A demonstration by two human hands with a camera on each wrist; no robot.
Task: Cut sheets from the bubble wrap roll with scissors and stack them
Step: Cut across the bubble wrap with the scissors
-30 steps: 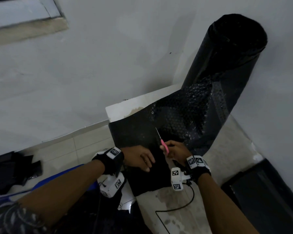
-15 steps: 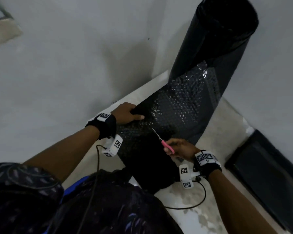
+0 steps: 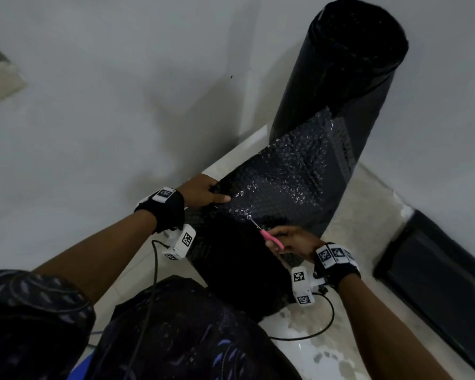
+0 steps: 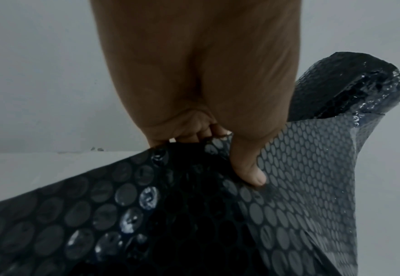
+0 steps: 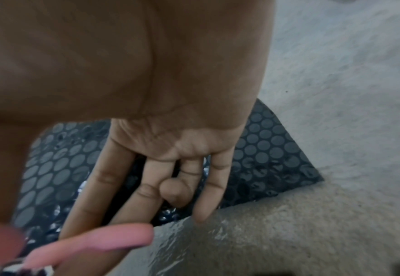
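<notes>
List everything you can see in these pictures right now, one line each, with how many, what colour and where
bubble wrap roll: one, black, standing upright in the corner by the wall
unrolled bubble wrap sheet: one, black, running from the roll down toward the person
scissors: one pair, pink handles, over the sheet's right part
floor: pale, mottled, under the roll and sheet
walls: grey-white, behind the roll
dark flat object: one, black, on the floor at right; cannot tell what it is
cables: black, hanging from the wrist cameras
left hand: grips the sheet's left edge, thumb on top
right hand: holds the scissors
</notes>
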